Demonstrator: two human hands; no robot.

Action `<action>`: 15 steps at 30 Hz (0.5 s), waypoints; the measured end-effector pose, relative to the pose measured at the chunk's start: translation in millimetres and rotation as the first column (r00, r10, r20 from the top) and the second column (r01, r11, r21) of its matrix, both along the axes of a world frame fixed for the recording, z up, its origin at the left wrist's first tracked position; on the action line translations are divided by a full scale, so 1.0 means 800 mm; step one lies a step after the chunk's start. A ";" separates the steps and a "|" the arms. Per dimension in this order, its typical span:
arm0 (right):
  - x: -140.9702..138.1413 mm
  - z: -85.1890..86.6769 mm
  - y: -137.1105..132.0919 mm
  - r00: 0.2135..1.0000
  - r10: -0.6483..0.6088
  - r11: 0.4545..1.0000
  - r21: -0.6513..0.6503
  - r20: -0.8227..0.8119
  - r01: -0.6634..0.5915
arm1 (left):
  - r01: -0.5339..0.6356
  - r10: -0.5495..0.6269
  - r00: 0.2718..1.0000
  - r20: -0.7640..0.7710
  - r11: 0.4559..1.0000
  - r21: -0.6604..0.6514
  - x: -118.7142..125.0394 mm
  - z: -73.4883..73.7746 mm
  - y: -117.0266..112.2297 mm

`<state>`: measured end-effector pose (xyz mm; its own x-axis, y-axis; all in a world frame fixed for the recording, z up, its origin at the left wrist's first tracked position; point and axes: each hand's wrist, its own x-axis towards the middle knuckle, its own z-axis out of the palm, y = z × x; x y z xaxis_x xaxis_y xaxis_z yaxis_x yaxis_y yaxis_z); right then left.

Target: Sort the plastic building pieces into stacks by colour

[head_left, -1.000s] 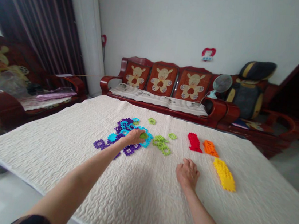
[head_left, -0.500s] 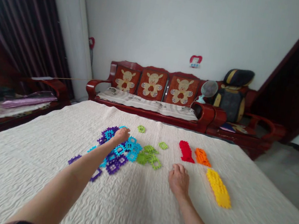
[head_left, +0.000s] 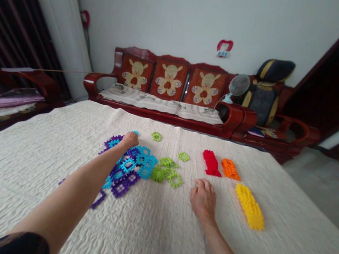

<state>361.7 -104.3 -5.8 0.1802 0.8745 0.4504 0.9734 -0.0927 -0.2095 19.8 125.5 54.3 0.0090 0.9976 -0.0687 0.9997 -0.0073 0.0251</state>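
Note:
My left hand (head_left: 129, 139) reaches to the far side of a heap of purple and blue plastic grid tiles (head_left: 129, 167), fingers curled down onto a blue tile at the heap's back edge. My right hand (head_left: 203, 199) rests knuckles-up on the cream quilt (head_left: 150, 228), fingers loosely curled with nothing showing in them. Green tiles (head_left: 166, 173) lie between the heap and my right hand. A lone green tile (head_left: 156, 136) sits farther back. Beyond my right hand lie a red stack (head_left: 211, 163), an orange stack (head_left: 230, 169) and a yellow stack (head_left: 250, 206).
A red wooden sofa (head_left: 173, 98) with bear cushions stands behind the quilted surface. A small fan (head_left: 237, 86) and a dark bag (head_left: 264, 93) sit at its right end. A white column unit (head_left: 58, 25) and dark curtains are at the left.
My left hand let go of a green tile among the green ones and moved back and left to the far edge of the heap. My right hand has stayed put. The camera shifted closer.

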 end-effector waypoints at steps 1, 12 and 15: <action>0.000 0.000 0.000 1.000 -0.001 1.000 -0.001 0.000 0.001 | 0.002 -0.002 1.000 -0.006 1.000 -0.003 -0.001 0.000 0.002; -0.004 0.008 -0.003 1.000 -0.012 0.999 -0.047 -0.027 0.010 | -0.017 0.015 0.998 0.059 1.000 0.019 0.007 0.005 -0.019; -0.004 0.009 -0.003 0.999 -0.016 0.998 -0.054 -0.028 0.015 | -0.020 0.016 0.992 0.125 0.999 0.037 0.003 0.013 -0.033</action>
<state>358.4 -106.8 1.2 0.2059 0.8944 0.3971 0.9655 -0.1195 -0.2313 22.3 99.4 64.5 -0.0028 0.9995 -0.0300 0.9888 0.0073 0.1493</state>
